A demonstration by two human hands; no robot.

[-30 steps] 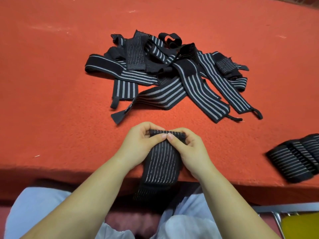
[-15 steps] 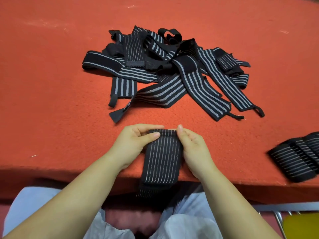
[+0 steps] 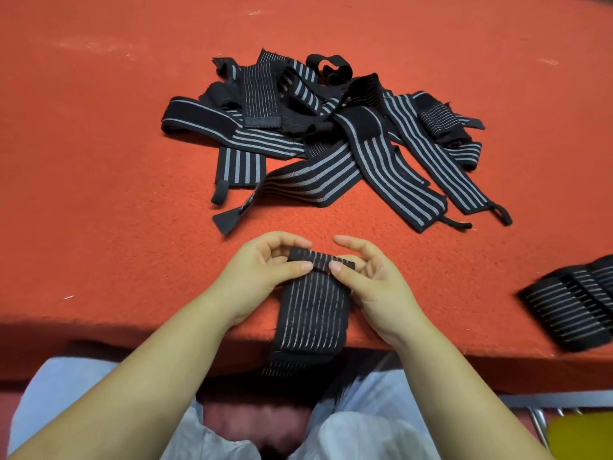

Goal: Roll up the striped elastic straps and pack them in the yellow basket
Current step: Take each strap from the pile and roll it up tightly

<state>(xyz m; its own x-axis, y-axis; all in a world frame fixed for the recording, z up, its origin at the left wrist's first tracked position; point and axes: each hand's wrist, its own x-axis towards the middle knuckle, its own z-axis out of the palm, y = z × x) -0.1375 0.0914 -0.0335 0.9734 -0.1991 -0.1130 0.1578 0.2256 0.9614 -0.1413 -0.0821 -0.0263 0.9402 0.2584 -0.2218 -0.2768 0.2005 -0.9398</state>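
Observation:
A black elastic strap with thin grey stripes (image 3: 311,310) lies across the near table edge, its tail hanging over the edge. Its far end is folded into a small roll. My left hand (image 3: 262,273) pinches the roll's left side with thumb and fingers. My right hand (image 3: 368,280) pinches the right side with thumb and curled fingers, its index finger lifted. A tangled pile of striped straps (image 3: 318,134) lies further back on the table. A corner of the yellow basket (image 3: 580,436) shows at the bottom right, below the table.
The table is covered in red felt (image 3: 99,161). Another dark striped strap bundle (image 3: 577,303) rests at the right near edge. A metal chair frame (image 3: 537,423) stands beside the basket. My lap in light trousers is below the table edge.
The strap's far end has been turned over into a first small roll. Both hands have closed onto it, thumbs meeting at the middle.

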